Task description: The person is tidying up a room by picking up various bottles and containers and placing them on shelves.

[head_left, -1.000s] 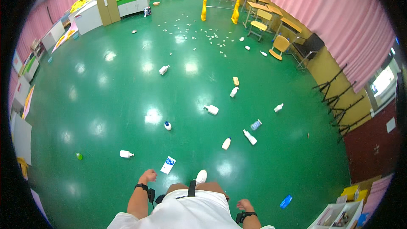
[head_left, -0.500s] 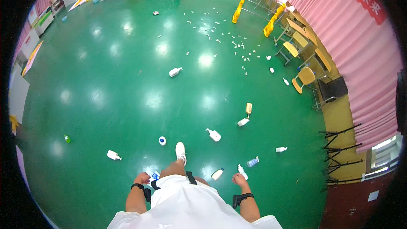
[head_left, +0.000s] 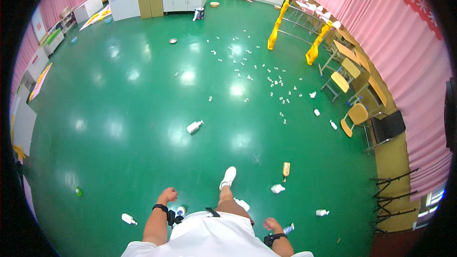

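Nothing is seen in the left grip (head_left: 169, 194), which is loosely half-open; whether the right grip (head_left: 272, 224) is closed cannot be told. Just right of the left grip, a blue-topped white bottle (head_left: 181, 211) is seen on the smooth, glossy floor (head_left: 119, 162); beside the right grip, a translucent bluish bottle (head_left: 288, 229). Both are judged light, stiff-walled, possibly slippery plastic, best grasped around the body.

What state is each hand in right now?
Left hand: half-open, fingers loosely curled, nothing visible in it.
Right hand: half-open, loosely curled, nothing visible in it.
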`<state>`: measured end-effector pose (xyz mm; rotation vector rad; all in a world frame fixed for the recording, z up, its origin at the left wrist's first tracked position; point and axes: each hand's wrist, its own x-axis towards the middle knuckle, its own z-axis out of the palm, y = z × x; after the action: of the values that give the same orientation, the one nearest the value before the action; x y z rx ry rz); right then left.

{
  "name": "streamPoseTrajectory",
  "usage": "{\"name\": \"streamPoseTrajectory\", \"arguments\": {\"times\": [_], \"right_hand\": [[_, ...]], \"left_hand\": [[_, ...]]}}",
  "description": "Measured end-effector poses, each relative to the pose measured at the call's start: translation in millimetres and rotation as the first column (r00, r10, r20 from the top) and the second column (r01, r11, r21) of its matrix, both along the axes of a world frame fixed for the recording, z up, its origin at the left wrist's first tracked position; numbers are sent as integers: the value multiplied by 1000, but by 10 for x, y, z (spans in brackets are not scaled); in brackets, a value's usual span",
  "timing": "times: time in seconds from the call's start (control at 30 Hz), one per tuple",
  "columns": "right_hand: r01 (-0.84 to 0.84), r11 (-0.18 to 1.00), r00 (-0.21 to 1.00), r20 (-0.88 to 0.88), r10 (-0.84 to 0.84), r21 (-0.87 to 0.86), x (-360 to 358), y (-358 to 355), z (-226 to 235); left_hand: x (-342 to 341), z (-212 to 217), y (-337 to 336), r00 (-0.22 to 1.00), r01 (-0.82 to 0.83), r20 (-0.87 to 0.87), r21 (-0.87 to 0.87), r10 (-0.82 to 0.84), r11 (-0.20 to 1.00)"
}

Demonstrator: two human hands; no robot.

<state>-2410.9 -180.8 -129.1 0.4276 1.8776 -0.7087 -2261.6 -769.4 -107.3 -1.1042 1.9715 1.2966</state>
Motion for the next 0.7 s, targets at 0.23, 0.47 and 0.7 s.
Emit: {"name": "streamPoseTrajectory", "arguments": {"times": [0.23, 0.47, 0.7], "right_hand": [[95, 989, 995, -11, -97, -109, -2427, -620, -85], [-208, 977, 951, -242, 193, -39, -5079, -1700, 190], [-224, 969, 923, -342, 178, -100, -6866, -3084, 532]], "left_hand": [[-1833, 277, -412, 993, -106, 64, 97, 101, 990], [-3281, 446, -900, 964, -266, 44, 47, 264, 963], [-4296, -275, -1778, 918, -376, 236, 267, 318, 887]]}}
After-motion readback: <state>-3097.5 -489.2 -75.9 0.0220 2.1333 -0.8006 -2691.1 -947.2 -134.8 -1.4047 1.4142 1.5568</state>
